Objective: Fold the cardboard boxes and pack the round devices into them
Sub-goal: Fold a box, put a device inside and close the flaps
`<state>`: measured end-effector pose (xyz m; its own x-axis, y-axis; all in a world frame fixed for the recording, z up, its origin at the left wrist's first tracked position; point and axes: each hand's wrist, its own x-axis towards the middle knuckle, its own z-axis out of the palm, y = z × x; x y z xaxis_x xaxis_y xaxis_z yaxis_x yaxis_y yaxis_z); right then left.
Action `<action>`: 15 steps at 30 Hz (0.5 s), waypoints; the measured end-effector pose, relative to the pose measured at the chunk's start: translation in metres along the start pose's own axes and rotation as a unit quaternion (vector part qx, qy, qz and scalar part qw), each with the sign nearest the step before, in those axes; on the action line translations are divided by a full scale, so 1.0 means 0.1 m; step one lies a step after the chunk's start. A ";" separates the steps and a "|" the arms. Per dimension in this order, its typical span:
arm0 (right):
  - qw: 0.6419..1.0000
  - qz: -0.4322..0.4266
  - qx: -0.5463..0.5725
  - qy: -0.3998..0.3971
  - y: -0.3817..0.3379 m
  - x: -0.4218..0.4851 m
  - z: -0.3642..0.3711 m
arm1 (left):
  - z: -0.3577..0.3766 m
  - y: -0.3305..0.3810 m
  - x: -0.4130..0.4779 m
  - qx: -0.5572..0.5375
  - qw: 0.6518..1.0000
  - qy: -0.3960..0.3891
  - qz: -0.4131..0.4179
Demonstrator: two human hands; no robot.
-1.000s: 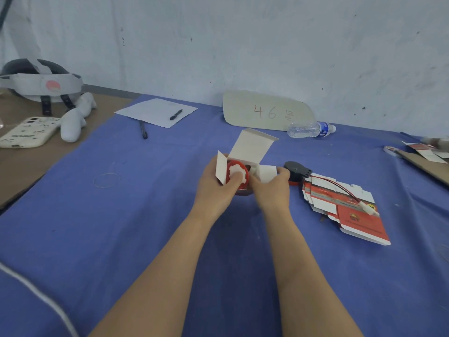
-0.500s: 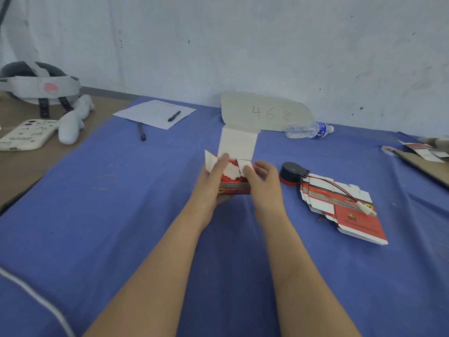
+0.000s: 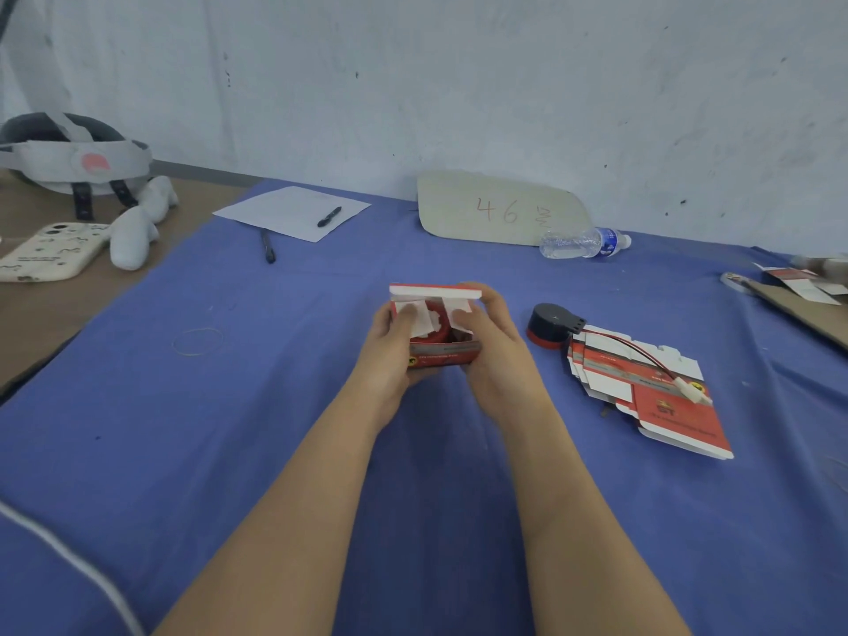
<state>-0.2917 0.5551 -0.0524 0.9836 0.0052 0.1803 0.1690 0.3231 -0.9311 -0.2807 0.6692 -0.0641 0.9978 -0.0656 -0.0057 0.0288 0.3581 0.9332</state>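
Note:
A small red and white cardboard box [image 3: 443,355] is held above the blue cloth at the centre. My left hand [image 3: 390,355] grips its left side and my right hand [image 3: 493,346] its right side, thumbs pressing the white side flaps inward. A red round device [image 3: 441,331] shows inside the box. The top lid [image 3: 435,292] is tipped down over the opening. To the right lies a second round device [image 3: 550,325], black with a red base, its wire running over a stack of flat red and white boxes [image 3: 651,397].
A blue cloth [image 3: 229,429] covers the table. At the back lie a sheet of paper [image 3: 289,212] with a pen, a second pen [image 3: 268,245], a card marked 46 [image 3: 500,211] and a water bottle [image 3: 583,242]. A phone [image 3: 46,252] and headset [image 3: 69,158] sit far left.
The box's lid stood upright a second ago and has come down over the opening. The side flaps have been folded inward over the red device. Both hands stayed on the box.

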 end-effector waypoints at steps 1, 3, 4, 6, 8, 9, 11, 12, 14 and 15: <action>1.000 0.000 -0.007 -0.021 0.00 0.00 -0.01 | -0.01 0.01 0.00 -0.006 1.000 0.004 -0.009; 0.998 0.013 -0.037 -0.048 -0.01 0.00 -0.04 | -0.04 0.02 0.00 -0.012 1.000 0.002 -0.019; 0.996 0.022 -0.065 -0.057 -0.01 0.00 -0.05 | -0.05 0.03 -0.01 -0.012 1.000 -0.001 -0.025; 0.988 0.032 -0.136 -0.058 0.01 -0.01 -0.06 | -0.07 0.05 0.01 -0.012 0.999 0.006 -0.037; 0.979 0.013 -0.201 -0.022 0.02 -0.01 -0.06 | -0.08 0.04 0.02 -0.023 0.999 0.006 -0.042; 0.974 -0.001 -0.225 0.009 0.03 -0.01 -0.06 | -0.08 0.05 0.02 -0.045 0.998 0.003 -0.044; 0.968 -0.011 -0.243 0.056 0.05 0.00 -0.06 | -0.08 0.05 0.02 -0.093 0.995 0.000 -0.045; 0.966 -0.009 -0.247 0.069 0.05 0.00 -0.06 | -0.07 0.05 0.02 -0.099 0.994 0.000 -0.039; 0.960 -0.006 -0.271 0.076 0.05 0.00 -0.04 | -0.02 0.04 0.03 -0.064 0.998 0.001 -0.015; 0.956 -0.008 -0.284 0.071 0.05 0.00 -0.02 | 0.00 0.03 0.03 -0.041 0.999 0.006 -0.008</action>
<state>-0.2903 0.5543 -0.0574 0.9726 -0.1365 0.1884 0.1512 -0.2450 -0.9577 -0.2779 0.6702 -0.0610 0.9978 -0.0610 -0.0242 0.0483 0.4326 0.9003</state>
